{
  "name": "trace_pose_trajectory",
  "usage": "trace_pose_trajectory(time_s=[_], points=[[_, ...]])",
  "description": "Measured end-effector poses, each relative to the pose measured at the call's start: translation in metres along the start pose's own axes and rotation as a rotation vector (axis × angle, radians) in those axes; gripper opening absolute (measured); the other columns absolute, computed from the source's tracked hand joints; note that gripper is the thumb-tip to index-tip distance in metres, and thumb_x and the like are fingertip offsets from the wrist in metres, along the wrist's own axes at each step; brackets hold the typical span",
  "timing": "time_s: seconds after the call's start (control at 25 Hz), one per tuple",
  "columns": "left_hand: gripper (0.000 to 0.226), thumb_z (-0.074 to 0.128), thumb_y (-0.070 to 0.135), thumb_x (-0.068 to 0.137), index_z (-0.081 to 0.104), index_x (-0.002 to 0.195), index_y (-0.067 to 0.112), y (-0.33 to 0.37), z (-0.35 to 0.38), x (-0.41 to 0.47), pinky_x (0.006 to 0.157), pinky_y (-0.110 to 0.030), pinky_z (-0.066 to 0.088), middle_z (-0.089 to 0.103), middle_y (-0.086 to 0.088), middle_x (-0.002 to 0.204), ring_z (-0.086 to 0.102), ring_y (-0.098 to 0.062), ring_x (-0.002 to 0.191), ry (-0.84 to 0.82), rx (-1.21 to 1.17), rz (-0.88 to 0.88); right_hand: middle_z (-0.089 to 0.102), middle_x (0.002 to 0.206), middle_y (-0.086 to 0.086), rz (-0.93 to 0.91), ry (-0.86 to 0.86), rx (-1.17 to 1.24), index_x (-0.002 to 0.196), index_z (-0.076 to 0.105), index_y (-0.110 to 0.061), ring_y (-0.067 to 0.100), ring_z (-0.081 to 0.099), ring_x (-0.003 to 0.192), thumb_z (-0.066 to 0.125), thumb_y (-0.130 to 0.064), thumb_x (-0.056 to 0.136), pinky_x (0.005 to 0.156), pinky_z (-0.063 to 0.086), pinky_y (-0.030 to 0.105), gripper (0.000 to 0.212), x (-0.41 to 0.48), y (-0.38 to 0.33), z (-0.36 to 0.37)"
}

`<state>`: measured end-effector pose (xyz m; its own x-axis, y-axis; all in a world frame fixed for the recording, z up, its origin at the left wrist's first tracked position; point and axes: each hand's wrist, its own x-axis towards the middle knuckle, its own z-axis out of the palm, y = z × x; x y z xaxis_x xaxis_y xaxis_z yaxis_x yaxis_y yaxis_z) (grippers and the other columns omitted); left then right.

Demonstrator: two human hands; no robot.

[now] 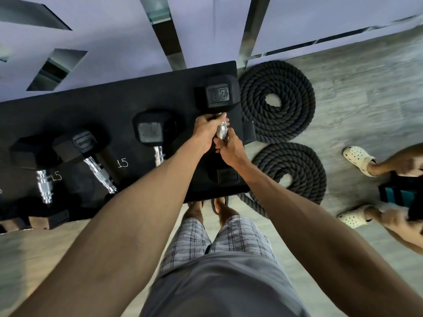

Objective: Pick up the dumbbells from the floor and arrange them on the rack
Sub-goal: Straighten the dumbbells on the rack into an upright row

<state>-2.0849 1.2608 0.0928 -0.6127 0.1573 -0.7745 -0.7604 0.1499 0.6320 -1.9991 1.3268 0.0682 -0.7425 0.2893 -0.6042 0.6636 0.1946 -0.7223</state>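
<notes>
Nearest the camera, the person's grey shirt and plaid shorts [196, 234] are filling the lower middle, with both bare arms reaching forward over the black rack [96, 106]. At the rack's right end, the right hand [230, 148] is wrapping the nearer part of a chrome handle and the left hand [204, 129] is clamping the farther part, just below the far head; both hands are closed tight on the same big dumbbell [217, 94]. That dumbbell is lying along the rack's right end, its far black hex head showing a moulded number, its near head [225, 176] sitting at the rack's front edge; whether it is resting fully on the rack I cannot tell.

To its left on the rack, a second dumbbell [153, 130] is lying, then a tilted third dumbbell [84, 145], then a fourth dumbbell [36, 154], with chalked "15" marks beside them.

Right of the rack, a thick coiled rope [278, 101] is lying on the pale floor [357, 88]. Farther right, another person's feet in pale clogs [358, 156] are showing.
</notes>
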Motion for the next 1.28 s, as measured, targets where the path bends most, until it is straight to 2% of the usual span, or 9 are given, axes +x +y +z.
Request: trace_pose_trajectory(time_s=[0.32,0.44,0.52,0.6,0.72,0.84,0.96,1.04,1.28], points=[[0.019,0.069,0.021,0.090,0.072,0.098,0.004,-0.050,0.000,-0.024,0.093,-0.039,0.057,0.074,-0.008,0.099,0.071,-0.021,0.094,0.003,0.012,-0.083,0.070,0.092,0.009,0.021,-0.024,0.021,0.111,0.051,-0.008,0.027,0.071,0.077,0.059,-0.024,0.094,0.079,0.056,0.051,0.025,-0.033,0.048,0.009],[0.028,0.071,0.027,0.088,0.071,0.111,0.010,-0.049,-0.007,-0.027,0.099,-0.036,0.053,0.074,-0.007,0.109,0.069,-0.018,0.103,-0.015,0.170,-0.029,0.068,0.091,0.006,0.015,-0.004,-0.070,0.110,0.051,-0.010,0.025,0.066,0.079,0.060,-0.031,0.093,0.069,0.050,0.041,0.029,-0.035,0.044,0.006],[0.037,0.070,0.031,0.088,0.067,0.120,0.013,-0.056,-0.024,-0.041,0.100,-0.034,0.050,0.071,-0.005,0.117,0.065,-0.016,0.108,-0.038,0.318,-0.014,0.066,0.095,0.002,-0.019,0.113,-0.133,0.107,0.051,-0.013,0.020,0.064,0.083,0.059,-0.037,0.093,0.068,0.048,0.033,0.029,-0.044,0.043,0.004],[0.030,0.068,0.027,0.090,0.068,0.115,0.010,-0.068,-0.052,-0.057,0.095,-0.037,0.052,0.072,-0.010,0.114,0.067,-0.020,0.102,0.005,0.390,-0.015,0.062,0.097,0.001,-0.094,0.265,-0.188,0.101,0.051,-0.016,0.017,0.060,0.087,0.056,-0.033,0.094,0.071,0.051,0.032,0.019,-0.060,0.039,0.002],[0.021,0.059,0.016,0.096,0.064,0.110,0.002,-0.088,-0.100,-0.070,0.075,-0.035,0.058,0.074,-0.018,0.097,0.070,-0.024,0.076,0.102,0.386,-0.057,0.060,0.092,0.002,-0.204,0.394,-0.283,0.098,0.051,-0.013,0.015,0.056,0.080,0.049,-0.018,0.094,0.064,0.046,0.029,0.006,-0.078,0.026,0.003],[0.016,0.060,0.014,0.095,0.065,0.103,0.001,-0.097,-0.139,-0.077,0.066,-0.038,0.061,0.071,-0.012,0.083,0.069,-0.025,0.068,0.302,0.423,-0.001,0.065,0.078,0.000,-0.265,0.226,-0.267,0.101,0.055,-0.011,0.014,0.060,0.065,0.048,-0.015,0.096,0.056,0.043,0.025,0.009,-0.083,0.003,0.029],[0.020,0.070,0.018,0.086,0.060,0.100,0.007,-0.104,-0.162,-0.079,0.082,-0.038,0.056,0.068,-0.012,0.101,0.066,-0.025,0.092,0.495,0.586,0.140,0.073,0.093,0.007,-0.201,0.008,-0.237,0.110,0.061,-0.007,0.021,0.070,0.086,0.054,-0.019,0.095,0.071,0.053,0.029,0.020,-0.069,-0.019,0.082],[0.034,0.073,0.018,0.082,0.054,0.107,0.005,-0.108,-0.168,-0.078,0.084,-0.035,0.051,0.062,-0.014,0.110,0.061,-0.026,0.100,0.485,0.574,0.164,0.074,0.101,0.011,-0.112,-0.082,-0.183,0.116,0.062,-0.002,0.024,0.069,0.098,0.060,-0.025,0.093,0.084,0.052,0.033,0.032,-0.058,-0.034,0.113],[0.045,0.073,0.021,0.084,0.058,0.124,0.008,-0.100,-0.184,-0.056,0.074,-0.026,0.044,0.068,-0.007,0.110,0.064,-0.018,0.098,0.210,0.520,0.001,0.072,0.090,0.014,0.015,-0.087,-0.019,0.098,0.068,0.000,0.028,0.069,0.088,0.069,-0.021,0.085,0.078,0.053,0.037,0.025,-0.025,-0.057,0.160]])
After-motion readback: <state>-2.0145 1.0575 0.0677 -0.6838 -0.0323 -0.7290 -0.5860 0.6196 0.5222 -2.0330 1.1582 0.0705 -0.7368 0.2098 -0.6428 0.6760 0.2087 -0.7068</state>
